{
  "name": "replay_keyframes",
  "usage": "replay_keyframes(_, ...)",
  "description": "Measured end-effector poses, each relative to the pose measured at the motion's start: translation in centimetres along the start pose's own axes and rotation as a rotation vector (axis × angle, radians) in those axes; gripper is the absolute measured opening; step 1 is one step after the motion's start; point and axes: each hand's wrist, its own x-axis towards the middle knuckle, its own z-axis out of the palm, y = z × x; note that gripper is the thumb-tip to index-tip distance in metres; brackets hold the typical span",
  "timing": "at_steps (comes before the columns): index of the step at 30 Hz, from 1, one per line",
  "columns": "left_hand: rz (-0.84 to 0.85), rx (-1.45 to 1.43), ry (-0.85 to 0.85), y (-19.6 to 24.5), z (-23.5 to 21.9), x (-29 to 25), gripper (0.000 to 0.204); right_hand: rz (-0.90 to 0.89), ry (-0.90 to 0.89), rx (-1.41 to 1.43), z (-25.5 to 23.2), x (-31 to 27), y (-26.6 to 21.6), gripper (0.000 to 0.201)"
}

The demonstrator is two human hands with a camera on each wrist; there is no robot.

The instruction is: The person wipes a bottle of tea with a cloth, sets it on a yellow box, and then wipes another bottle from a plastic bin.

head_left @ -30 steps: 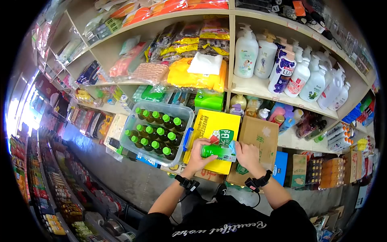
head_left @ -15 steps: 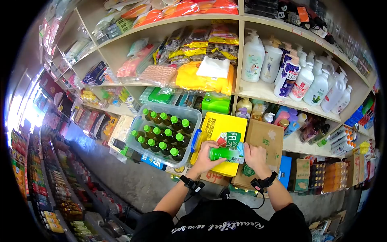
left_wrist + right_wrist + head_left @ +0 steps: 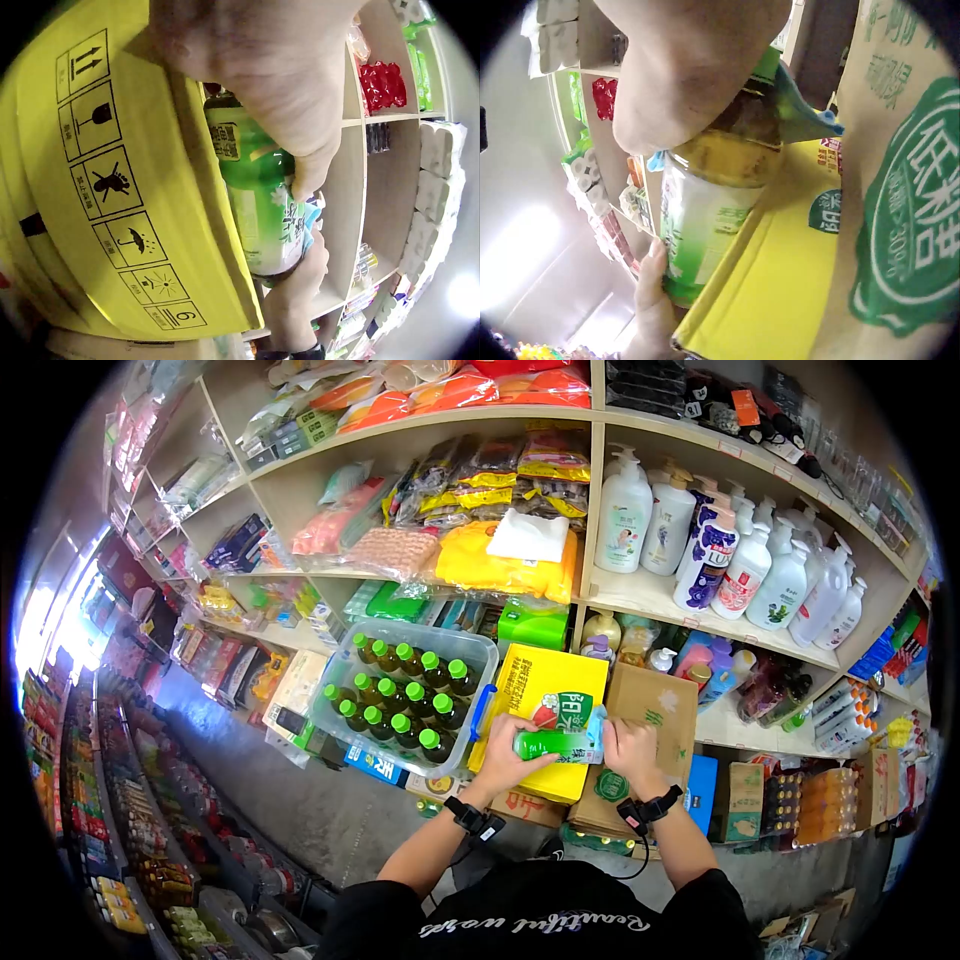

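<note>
Over the yellow carton [image 3: 545, 685], a bottle of green tea [image 3: 555, 744] lies sideways between my hands. My left hand [image 3: 505, 752] grips its base end, thumb along the green and white label. At the cap end, my right hand [image 3: 632, 750] holds a light blue cloth [image 3: 802, 109] around the bottle's upper part. Amber liquid and part of a green cap show beside that hand in the right wrist view; its fingertips are hidden there. To the left, a clear plastic tub [image 3: 481, 645] holds several upright green-capped bottles [image 3: 412, 690].
A brown carton [image 3: 650, 705] stands right of the yellow one. Behind are shelves with pump bottles [image 3: 712, 555], bagged goods and a yellow package [image 3: 460, 555] under a white cloth [image 3: 530, 536]. A phone [image 3: 290, 720] lies left of the tub. Drink shelves line the left aisle.
The head view has shifted slightly. Both hands keep the bottle over the yellow carton, and the right hand with the cloth has turned a little at the cap end.
</note>
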Motion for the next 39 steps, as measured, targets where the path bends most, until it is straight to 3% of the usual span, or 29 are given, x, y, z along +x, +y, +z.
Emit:
replay_keyframes(6,-0.105,-0.046,0.024,0.1,0.0,0.2,0.056,-0.174,0.037,0.028,-0.5,0.9,0.4,0.019)
replay_keyframes(9,-0.197,-0.117,0.000,-0.5,0.3,0.2,0.060,0.070,-0.216,-0.023,-0.7,1.4,0.3,0.030)
replay_keyframes(12,-0.146,-0.176,0.037,-0.2,0.2,0.2,0.067,0.281,-0.386,0.006,0.0,2.7,1.2,0.044)
replay_keyframes(21,-0.009,-0.006,-0.041,-0.3,-0.3,0.6,0.066,0.438,-0.605,0.057,0.4,5.2,2.3,0.057)
replay_keyframes(24,-0.009,0.011,-0.039,0.3,-0.4,0.5,0.061,0.467,-0.631,0.063,0.0,5.6,1.7,0.046)
replay_keyframes(27,-0.023,-0.033,-0.013,0.1,-0.3,0.4,0.059,0.406,-0.620,0.053,-0.6,5.8,0.9,0.047)
replay_keyframes(30,-0.079,-0.018,-0.028,0.7,-0.7,0.4,0.058,0.181,-0.527,-0.038,-1.4,4.7,0.5,0.049)
replay_keyframes(33,-0.086,0.017,-0.028,0.8,-0.6,0.3,0.058,0.073,-0.360,-0.102,-2.1,3.0,-0.5,0.037)
replay_keyframes(36,-0.139,-0.052,0.000,0.1,-0.1,0.1,0.059,-0.132,-0.067,-0.050,-1.2,1.7,-0.2,0.030)
replay_keyframes(39,-0.097,-0.032,-0.062,-0.1,-0.5,0.1,0.058,-0.049,-0.108,0.023,-1.4,0.7,-0.5,0.024)
